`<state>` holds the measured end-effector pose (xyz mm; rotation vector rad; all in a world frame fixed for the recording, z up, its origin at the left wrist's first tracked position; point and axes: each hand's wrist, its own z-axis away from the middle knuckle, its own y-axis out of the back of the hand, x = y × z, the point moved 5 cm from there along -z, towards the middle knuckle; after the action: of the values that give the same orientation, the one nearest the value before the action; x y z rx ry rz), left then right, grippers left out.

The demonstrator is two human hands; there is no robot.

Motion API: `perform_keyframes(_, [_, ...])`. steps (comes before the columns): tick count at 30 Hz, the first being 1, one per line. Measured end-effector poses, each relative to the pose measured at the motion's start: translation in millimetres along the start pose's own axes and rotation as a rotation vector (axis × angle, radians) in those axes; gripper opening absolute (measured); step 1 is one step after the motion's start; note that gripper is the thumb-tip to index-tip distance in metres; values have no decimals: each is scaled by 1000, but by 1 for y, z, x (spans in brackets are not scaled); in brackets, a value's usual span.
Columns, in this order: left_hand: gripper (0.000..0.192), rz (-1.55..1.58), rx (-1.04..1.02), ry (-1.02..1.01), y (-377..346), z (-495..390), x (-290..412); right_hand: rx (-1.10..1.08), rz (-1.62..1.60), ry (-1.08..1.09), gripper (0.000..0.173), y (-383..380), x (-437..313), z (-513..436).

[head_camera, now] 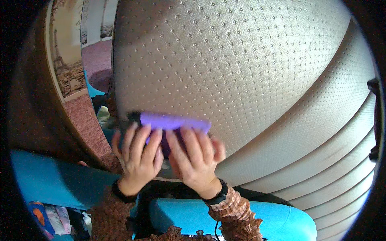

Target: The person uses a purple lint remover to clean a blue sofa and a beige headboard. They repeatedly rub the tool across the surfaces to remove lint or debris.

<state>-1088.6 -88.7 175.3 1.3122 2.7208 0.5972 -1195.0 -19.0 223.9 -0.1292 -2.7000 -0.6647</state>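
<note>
A small folded cloth, bright purple with a dark purple section and a black end at the left, lies against the dimpled leatherette surface. My left hand holds its left part, fingers spread over the top and thumb at the near edge. Beside it, my right hand grips the right part with its fingers over the cloth. Motion blurs both the cloth and the fingertips. Most of the cloth's near side is hidden under my hands.
Padded leatherette ribs curve along the right. Below my wrists is a blue upholstered cushion. At lower left, several folded fabrics sit beside a blue padded edge. A wall picture with a tower and pink carpet show at left.
</note>
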Motion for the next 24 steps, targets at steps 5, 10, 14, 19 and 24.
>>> perform_keyframes(5, [39, 44, 160, -45, 15, -49, -13, 188, 5, -86, 35, 3, 2, -41])
perform_keyframes(10, [39, 6, 47, 10, -2, 12, -17, -31, 31, 26, 37, -19, -21, 4])
perform_keyframes(14, [36, 7, 93, 16, -12, 66, -24, -65, 73, 135, 42, -36, -48, 37])
perform_keyframes(19, [39, 49, -56, 102, -7, 44, -48, -132, -7, 1, 40, -34, -50, 10])
perform_keyframes(24, [42, 114, 139, 42, 3, 11, -63, 20, -68, -44, 41, -29, -56, -22])
